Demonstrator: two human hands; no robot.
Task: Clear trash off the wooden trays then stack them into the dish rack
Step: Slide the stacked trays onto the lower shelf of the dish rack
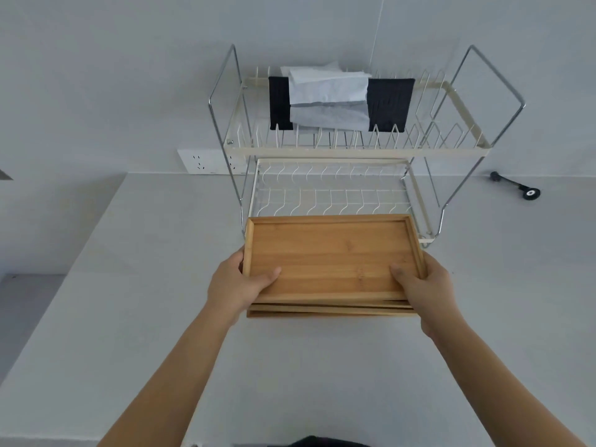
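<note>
While both bare forearms reach forward over the pale grey countertop [129,317], the head camera shows a stack of flat rectangular light-brown wooden trays [332,256] held between the two hands. The left hand [237,287] clasps the near-left corner of the stack, thumb lying across the inner floor of the top tray and the other fingers hidden beneath. The right hand [425,287] clasps the near-right corner the same way, thumb on top, fingers underneath. At the near edge the rims of at least two more trays show under the top one, slightly skewed. The top tray's floor is bare wood.

The far edge of the stack sits just in front of the lower tier of a two-tier cream and chrome wire dish rack [351,153] that stands against the grey wall. On the rack's upper tier lies a black cloth [390,101] with a crumpled white paper sheet [329,91] draped over its middle. A white wall socket [206,161] sits to the rack's left; a small black wheeled tool [516,185] lies on the counter to its right.
</note>
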